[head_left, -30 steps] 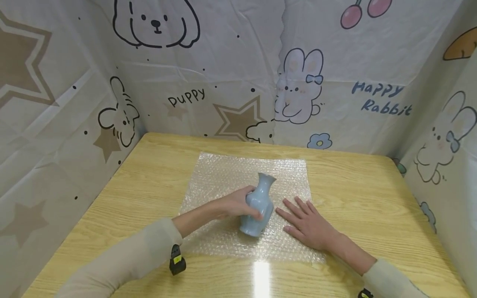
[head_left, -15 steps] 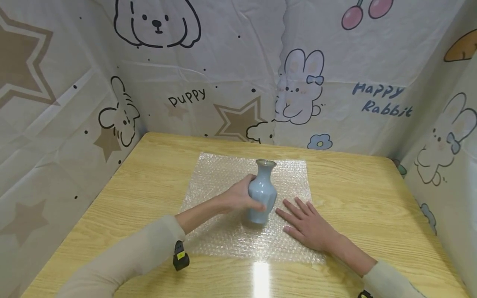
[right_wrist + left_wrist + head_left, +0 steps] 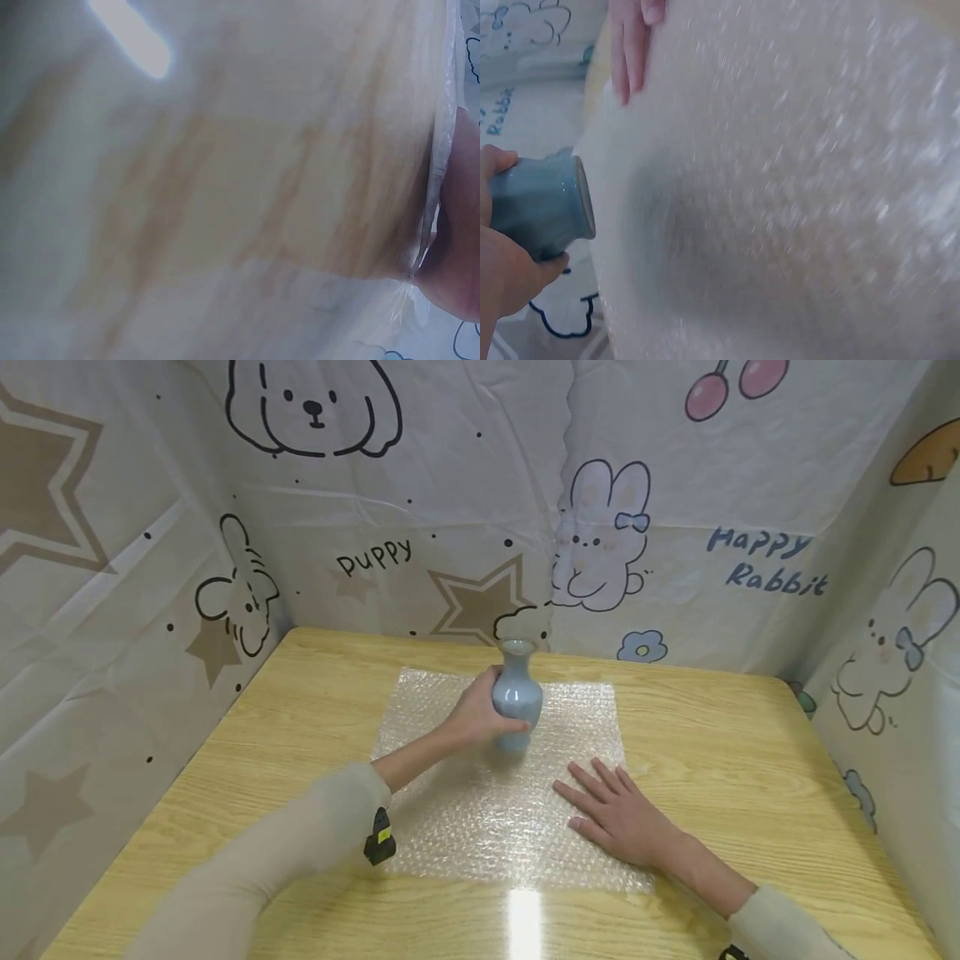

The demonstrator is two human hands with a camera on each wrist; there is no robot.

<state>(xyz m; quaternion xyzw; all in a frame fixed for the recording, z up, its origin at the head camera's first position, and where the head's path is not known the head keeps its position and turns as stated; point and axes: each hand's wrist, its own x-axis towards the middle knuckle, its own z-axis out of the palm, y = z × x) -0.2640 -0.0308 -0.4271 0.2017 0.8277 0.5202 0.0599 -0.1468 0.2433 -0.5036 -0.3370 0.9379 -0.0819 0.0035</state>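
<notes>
My left hand (image 3: 477, 714) grips a pale blue glazed vase (image 3: 517, 697) round its body, thumb across the near side. The vase is upright with a narrow neck and flared mouth, held over the far part of a bubble wrap sheet (image 3: 465, 827). In the left wrist view the vase's foot (image 3: 585, 199) shows apart from the bubble wrap, with a shadow beneath it. My right hand (image 3: 618, 814) lies flat with fingers spread on the right edge of the sheet. Only part of that hand (image 3: 459, 225) shows at the side of the right wrist view, beside the sheet's edge.
The bubble wrap lies on a light wood-grain table (image 3: 720, 760). A cloth backdrop (image 3: 450, 468) with cartoon prints rises behind the table and along both sides. A bright light reflection falls on the table's near part.
The left hand has carried the vase up and away toward the far side of the sheet, turning it from tilted to upright. The right hand has stayed in place.
</notes>
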